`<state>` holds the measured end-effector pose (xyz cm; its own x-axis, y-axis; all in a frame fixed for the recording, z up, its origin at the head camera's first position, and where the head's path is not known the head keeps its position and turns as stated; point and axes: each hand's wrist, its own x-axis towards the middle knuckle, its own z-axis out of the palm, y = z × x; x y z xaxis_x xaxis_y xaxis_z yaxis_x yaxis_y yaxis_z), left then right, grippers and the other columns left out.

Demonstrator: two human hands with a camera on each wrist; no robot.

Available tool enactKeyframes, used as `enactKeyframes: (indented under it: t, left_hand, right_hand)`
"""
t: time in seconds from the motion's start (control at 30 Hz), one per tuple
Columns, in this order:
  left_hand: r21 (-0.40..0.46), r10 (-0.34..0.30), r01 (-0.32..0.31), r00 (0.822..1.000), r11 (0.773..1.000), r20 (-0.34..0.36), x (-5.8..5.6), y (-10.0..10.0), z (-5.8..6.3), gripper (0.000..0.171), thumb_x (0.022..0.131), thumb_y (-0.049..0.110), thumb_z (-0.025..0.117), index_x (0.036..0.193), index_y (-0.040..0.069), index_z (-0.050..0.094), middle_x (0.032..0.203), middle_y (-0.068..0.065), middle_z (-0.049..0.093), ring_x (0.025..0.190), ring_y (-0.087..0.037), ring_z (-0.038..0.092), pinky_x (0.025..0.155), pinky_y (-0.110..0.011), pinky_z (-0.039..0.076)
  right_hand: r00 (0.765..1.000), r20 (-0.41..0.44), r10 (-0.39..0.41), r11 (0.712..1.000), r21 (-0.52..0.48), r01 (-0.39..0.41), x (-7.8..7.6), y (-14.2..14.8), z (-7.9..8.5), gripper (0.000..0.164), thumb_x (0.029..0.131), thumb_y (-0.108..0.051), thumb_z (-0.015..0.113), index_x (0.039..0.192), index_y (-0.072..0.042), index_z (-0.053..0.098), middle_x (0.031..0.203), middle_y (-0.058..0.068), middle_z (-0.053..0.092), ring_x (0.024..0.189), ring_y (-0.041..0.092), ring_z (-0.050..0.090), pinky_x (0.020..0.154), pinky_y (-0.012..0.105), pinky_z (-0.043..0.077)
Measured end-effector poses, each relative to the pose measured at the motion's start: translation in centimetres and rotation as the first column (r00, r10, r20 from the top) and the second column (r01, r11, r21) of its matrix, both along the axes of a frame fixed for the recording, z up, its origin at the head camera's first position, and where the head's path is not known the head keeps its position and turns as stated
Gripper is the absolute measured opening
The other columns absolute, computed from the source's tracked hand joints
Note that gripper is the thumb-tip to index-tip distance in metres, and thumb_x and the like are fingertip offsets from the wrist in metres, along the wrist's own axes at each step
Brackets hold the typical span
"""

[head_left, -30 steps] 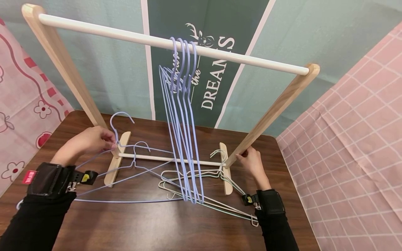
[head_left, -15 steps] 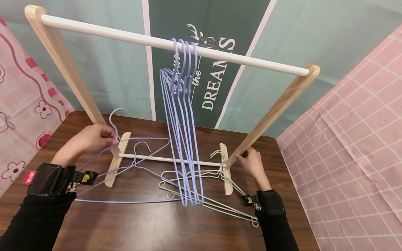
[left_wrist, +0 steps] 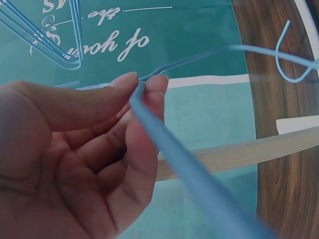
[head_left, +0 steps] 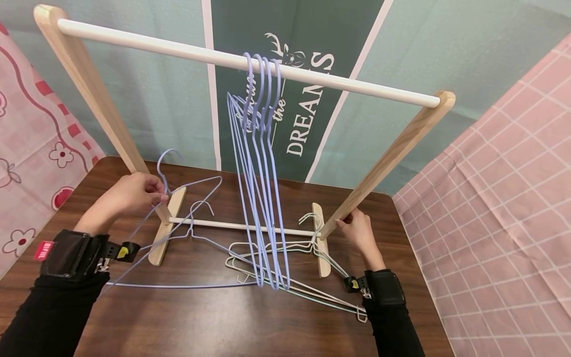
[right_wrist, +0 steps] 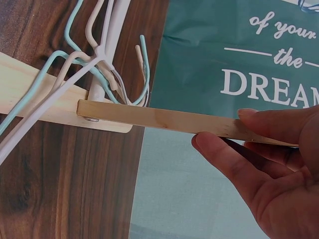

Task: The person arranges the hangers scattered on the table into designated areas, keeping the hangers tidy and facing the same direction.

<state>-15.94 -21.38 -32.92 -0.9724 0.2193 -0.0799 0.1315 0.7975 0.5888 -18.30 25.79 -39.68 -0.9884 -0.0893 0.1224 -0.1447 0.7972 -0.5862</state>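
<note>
My left hand (head_left: pixel 136 194) pinches a lavender-blue clothes hanger (head_left: pixel 163 179) at its neck, beside the left post of a clothes rack. In the left wrist view, thumb and fingertips close on the hanger (left_wrist: pixel 174 144) just where its arms meet. The hook points up, and one end of the hanger reaches out to the right. My right hand (head_left: pixel 357 230) grips the rack's right post (head_left: pixel 383 168) near its foot. From the right wrist, the wooden post (right_wrist: pixel 149 117) lies between thumb and fingers. Several lavender hangers (head_left: pixel 261 79) hang together on the white top bar (head_left: pixel 178 47).
Another lavender hanger (head_left: pixel 192 225) lies on the brown table (head_left: pixel 187 317) at the left, under the held one. White and pale green hangers (head_left: pixel 312 244) lie together at the right foot (head_left: pixel 324 265). A low white bar (head_left: pixel 223 225) joins the feet. Curtains stand behind and at both sides.
The held hanger has turned in my left hand: its far end has swung up and to the left, away from the hanging hangers. My right hand has stayed on the post.
</note>
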Motion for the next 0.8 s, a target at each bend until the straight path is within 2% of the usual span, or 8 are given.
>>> enactKeyframes:
  t: [0.43, 0.8]
  left_hand:
    - [0.082, 0.064, -0.068, 0.997, 0.994, 0.049, -0.01, 0.25, -0.01, 0.008, 0.085, 0.004, 0.060, 0.081, -0.004, 0.059, 0.066, 0.001, 0.060, 0.055, -0.009, 0.053, 0.049, -0.023, 0.045]
    - [0.124, 0.069, -0.076, 0.996, 0.989, 0.057, 0.04, 0.66, 0.11, 0.008, 0.083, 0.002, 0.062, 0.083, -0.007, 0.062, 0.069, -0.003, 0.063, 0.057, -0.009, 0.057, 0.051, -0.023, 0.048]
  right_hand:
    - [1.000, -0.001, -0.004, 1.000, -0.003, 0.004, -0.03, 0.01, 0.02, 0.026, 0.082, 0.000, 0.063, 0.102, 0.012, 0.054, 0.086, 0.029, 0.060, 0.072, 0.035, 0.061, 0.057, 0.038, 0.048]
    - [1.000, 0.011, -0.008, 1.000, -0.005, 0.009, 0.11, -0.01, 0.12, 0.024, 0.083, 0.000, 0.062, 0.102, 0.012, 0.054, 0.085, 0.027, 0.060, 0.070, 0.034, 0.061, 0.056, 0.036, 0.047]
